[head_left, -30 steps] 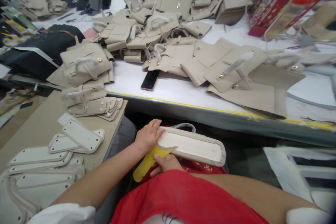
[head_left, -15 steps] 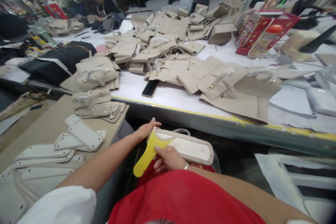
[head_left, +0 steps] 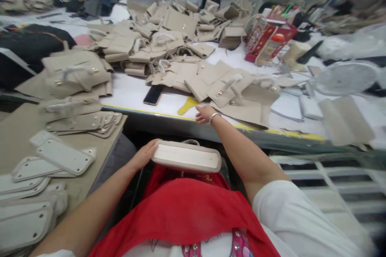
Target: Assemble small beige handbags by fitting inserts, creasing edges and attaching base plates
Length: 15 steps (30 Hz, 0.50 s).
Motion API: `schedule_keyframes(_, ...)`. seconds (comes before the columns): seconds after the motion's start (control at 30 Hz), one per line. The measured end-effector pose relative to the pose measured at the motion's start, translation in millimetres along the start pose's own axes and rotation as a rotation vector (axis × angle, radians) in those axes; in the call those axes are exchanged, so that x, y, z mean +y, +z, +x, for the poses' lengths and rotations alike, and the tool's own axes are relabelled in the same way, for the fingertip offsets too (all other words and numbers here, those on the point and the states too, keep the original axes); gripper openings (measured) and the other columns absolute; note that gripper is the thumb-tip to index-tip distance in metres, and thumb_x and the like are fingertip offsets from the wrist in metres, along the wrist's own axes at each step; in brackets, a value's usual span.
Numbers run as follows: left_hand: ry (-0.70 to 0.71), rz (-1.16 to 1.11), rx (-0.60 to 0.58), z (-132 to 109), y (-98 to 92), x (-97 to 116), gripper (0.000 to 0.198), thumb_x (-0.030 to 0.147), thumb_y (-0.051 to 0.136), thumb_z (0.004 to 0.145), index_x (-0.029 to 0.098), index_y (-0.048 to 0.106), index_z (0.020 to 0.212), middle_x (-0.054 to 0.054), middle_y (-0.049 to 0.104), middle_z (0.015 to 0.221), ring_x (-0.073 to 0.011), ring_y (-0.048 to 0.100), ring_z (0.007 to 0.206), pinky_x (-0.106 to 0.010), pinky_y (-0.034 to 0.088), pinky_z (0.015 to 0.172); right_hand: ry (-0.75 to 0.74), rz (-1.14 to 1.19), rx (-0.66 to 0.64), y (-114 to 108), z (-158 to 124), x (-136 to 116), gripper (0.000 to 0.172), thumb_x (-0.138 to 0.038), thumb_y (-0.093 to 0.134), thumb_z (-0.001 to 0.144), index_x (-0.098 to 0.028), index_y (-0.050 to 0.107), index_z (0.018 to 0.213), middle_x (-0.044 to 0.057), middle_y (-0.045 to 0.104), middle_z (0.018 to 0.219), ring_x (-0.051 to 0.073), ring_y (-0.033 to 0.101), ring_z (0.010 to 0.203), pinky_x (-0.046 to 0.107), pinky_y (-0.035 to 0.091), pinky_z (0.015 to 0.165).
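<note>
Panels [head_left: 60, 156], flat and pale, lie stacked on the low side bench [head_left: 18, 128] at far left. I see the left hand [head_left: 144, 154] clamped on the left end of the beige bag [head_left: 187, 156], which lies across the red-clothed lap, below the front edge of the work table [head_left: 132, 90]. Near that front edge a dark phone [head_left: 153, 94] lies flat, and right of it lies a yellow scraper [head_left: 187, 105]. The right hand [head_left: 206, 113] rests at the edge just beside the scraper, fingers loose, holding nothing. I cannot tell whether it touches the tool. The hands are well apart. Beige bag pieces [head_left: 181, 72] cover the table behind, and a red box [head_left: 265, 40] stands toward the far right.
</note>
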<state>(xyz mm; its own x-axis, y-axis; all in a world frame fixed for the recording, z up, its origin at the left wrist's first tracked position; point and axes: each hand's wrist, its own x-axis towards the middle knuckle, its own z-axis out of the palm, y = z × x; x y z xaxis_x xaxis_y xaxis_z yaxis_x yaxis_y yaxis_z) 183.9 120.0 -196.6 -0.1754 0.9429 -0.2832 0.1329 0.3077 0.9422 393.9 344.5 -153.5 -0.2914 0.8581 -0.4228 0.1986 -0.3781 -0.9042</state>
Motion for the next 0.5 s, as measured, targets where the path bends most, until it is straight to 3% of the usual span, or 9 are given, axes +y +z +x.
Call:
schedule_keyframes(0.13,-0.140,-0.178,-0.070,5.7,0.1,-0.9,0.048,0.046,0.061,0.071,0.019,0.059,0.111,-0.007,0.061,0.114,-0.0249,0.052,0.108,-0.034,0.040,0.092,0.012,-0.116,0.008,-54.8,-64.5,32.9,0.021,-0.030,0.050,0.084,-0.011,0.058,0.080,0.005,0.063,0.073,0.010,0.059,0.059,0.026,0.050,0.063)
schedule_keyframes(0.2,-0.231,-0.306,-0.144,10.3,3.4,1.1,0.052,0.044,0.063,0.069,0.017,0.057,0.113,-0.008,0.061,0.113,-0.0247,0.056,0.104,-0.033,0.046,0.085,-0.021,-0.134,0.008,-67.1,-102.1,61.9,0.026,-0.035,0.047,0.085,-0.013,0.060,0.086,0.006,0.064,0.082,0.011,0.061,0.073,0.027,0.048,0.073)
schedule_keyframes(0.27,-0.228,-0.259,-0.155,15.5,8.1,4.4,0.052,0.045,0.061,0.069,0.015,0.058,0.111,-0.009,0.061,0.114,-0.0256,0.056,0.104,-0.035,0.046,0.085,-0.123,-0.180,0.015,-65.8,-130.5,91.0,0.035,-0.042,0.038,0.087,-0.015,0.060,0.093,0.007,0.064,0.095,0.014,0.059,0.087,0.029,0.045,0.082)
schedule_keyframes(0.4,0.093,0.354,-0.065,19.6,15.9,10.6,0.053,0.055,0.050,0.074,0.017,0.059,0.110,-0.009,0.051,0.128,-0.0268,0.042,0.120,-0.039,0.027,0.104,-0.304,-0.407,0.098,-47.0,-152.2,119.7,0.046,-0.043,0.022,0.091,-0.016,0.057,0.105,0.009,0.059,0.108,0.016,0.053,0.102,0.032,0.038,0.094)
schedule_keyframes(0.5,0.373,0.758,-0.205,16.1,19.4,15.9,0.075,0.059,0.064,0.060,0.019,0.051,0.122,-0.011,0.041,0.136,-0.0312,0.031,0.127,-0.043,0.014,0.108,-0.481,-0.676,-0.127,-49.7,-152.3,111.8,0.057,-0.052,0.040,0.084,-0.013,0.043,0.126,0.014,0.044,0.129,0.020,0.038,0.121,0.036,0.029,0.103)
